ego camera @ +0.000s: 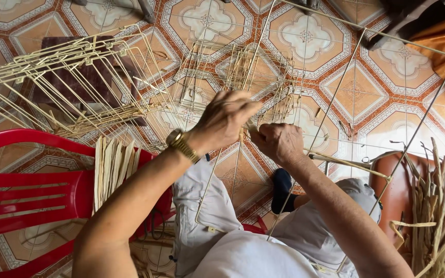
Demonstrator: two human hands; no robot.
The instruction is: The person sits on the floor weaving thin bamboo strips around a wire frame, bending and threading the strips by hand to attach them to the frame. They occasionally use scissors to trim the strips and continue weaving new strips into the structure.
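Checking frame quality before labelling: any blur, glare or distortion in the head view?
Head view: soft even daylight, no hard shadows; mild sheen on the floor tiles; wide-angle bend at the edges; left hand and right hand reasonably sharp, slightly soft at the fingertips; thin wire frame stays readable.
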